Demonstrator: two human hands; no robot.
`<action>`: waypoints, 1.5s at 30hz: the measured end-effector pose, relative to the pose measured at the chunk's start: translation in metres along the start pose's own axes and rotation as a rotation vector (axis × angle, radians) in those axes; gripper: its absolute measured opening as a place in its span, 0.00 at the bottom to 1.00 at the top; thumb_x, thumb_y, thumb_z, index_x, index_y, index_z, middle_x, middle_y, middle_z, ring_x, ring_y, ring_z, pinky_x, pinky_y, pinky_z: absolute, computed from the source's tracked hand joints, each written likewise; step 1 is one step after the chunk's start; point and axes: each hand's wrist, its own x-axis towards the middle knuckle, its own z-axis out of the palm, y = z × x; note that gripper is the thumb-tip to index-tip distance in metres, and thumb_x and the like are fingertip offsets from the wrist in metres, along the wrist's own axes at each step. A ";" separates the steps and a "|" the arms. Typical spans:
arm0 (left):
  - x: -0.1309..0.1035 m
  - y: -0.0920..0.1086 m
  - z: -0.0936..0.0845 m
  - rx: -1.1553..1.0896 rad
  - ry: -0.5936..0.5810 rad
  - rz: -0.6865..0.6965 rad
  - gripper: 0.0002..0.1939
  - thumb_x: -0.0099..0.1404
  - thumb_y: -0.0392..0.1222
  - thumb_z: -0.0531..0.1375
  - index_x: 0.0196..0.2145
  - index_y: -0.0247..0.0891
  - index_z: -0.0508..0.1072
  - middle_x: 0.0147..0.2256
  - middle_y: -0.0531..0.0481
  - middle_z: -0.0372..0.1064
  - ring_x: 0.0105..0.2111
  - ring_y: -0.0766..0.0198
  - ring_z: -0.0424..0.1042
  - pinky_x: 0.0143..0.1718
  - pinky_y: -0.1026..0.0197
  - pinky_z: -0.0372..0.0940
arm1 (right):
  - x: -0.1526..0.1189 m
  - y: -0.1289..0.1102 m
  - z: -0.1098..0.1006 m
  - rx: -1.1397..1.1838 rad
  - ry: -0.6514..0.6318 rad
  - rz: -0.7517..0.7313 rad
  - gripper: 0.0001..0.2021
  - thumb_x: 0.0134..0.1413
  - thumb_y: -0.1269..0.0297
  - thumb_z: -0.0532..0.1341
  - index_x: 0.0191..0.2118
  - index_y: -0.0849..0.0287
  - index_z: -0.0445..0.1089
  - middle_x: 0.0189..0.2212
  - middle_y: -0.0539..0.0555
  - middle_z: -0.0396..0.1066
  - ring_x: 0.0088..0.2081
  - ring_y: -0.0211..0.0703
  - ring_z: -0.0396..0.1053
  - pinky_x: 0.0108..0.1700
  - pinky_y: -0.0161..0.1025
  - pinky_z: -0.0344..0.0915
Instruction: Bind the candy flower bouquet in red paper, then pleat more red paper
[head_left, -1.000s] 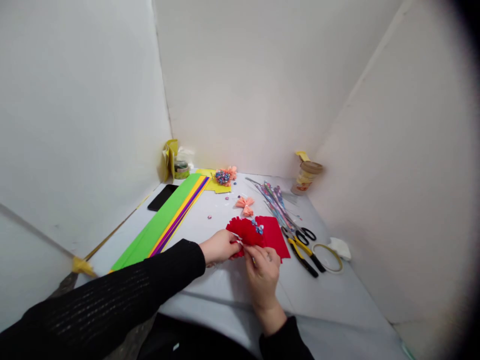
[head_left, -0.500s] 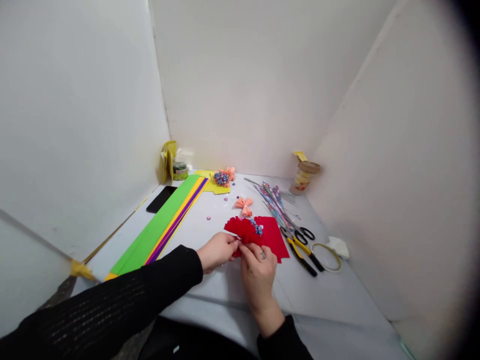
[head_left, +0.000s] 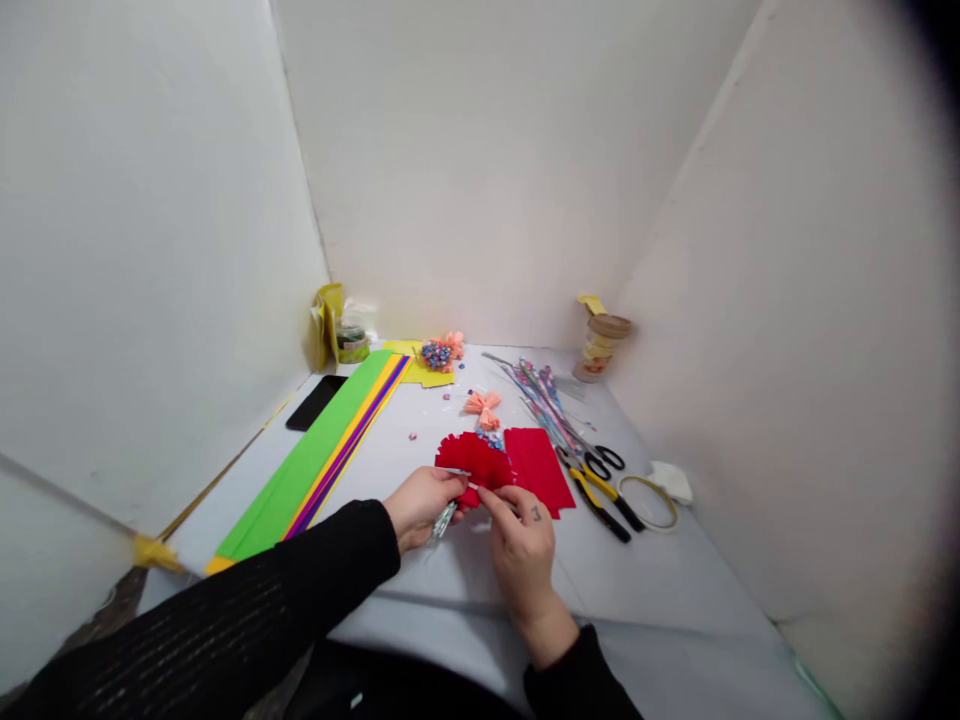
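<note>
The red fan (head_left: 472, 455) is held up just left of the red sheet (head_left: 540, 472), and the step in hand looks like gathering its base. The left hand (head_left: 421, 502) pinches the base on the side away from the sheet, a silvery bundle (head_left: 444, 522) poking out below; the right hand (head_left: 523, 538), nearer the sheet, has thumb and finger closed at the base, though what exactly they grip is too small to tell. The next move seems to call for a firm left pinch and light right fingertips.
</note>
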 end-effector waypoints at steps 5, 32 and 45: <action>-0.004 0.002 -0.001 -0.047 0.044 -0.016 0.06 0.57 0.31 0.59 0.23 0.29 0.72 0.16 0.52 0.65 0.15 0.74 0.61 0.18 0.70 0.57 | 0.006 -0.001 -0.003 0.029 0.017 0.029 0.16 0.56 0.78 0.53 0.40 0.56 0.75 0.33 0.55 0.71 0.35 0.43 0.67 0.37 0.40 0.64; -0.030 0.015 0.008 -0.127 -0.022 0.172 0.11 0.48 0.42 0.66 0.22 0.32 0.69 0.18 0.54 0.63 0.19 0.71 0.60 0.22 0.66 0.55 | 0.028 -0.014 -0.024 0.299 -0.113 0.190 0.13 0.54 0.74 0.55 0.36 0.56 0.77 0.26 0.51 0.65 0.26 0.37 0.66 0.28 0.33 0.63; -0.033 0.012 0.009 -0.239 -0.093 0.199 0.11 0.46 0.42 0.68 0.25 0.33 0.74 0.23 0.50 0.70 0.24 0.67 0.65 0.29 0.63 0.61 | 0.024 -0.014 -0.019 0.454 -0.081 0.210 0.12 0.52 0.76 0.55 0.30 0.57 0.74 0.31 0.55 0.69 0.31 0.41 0.69 0.31 0.35 0.65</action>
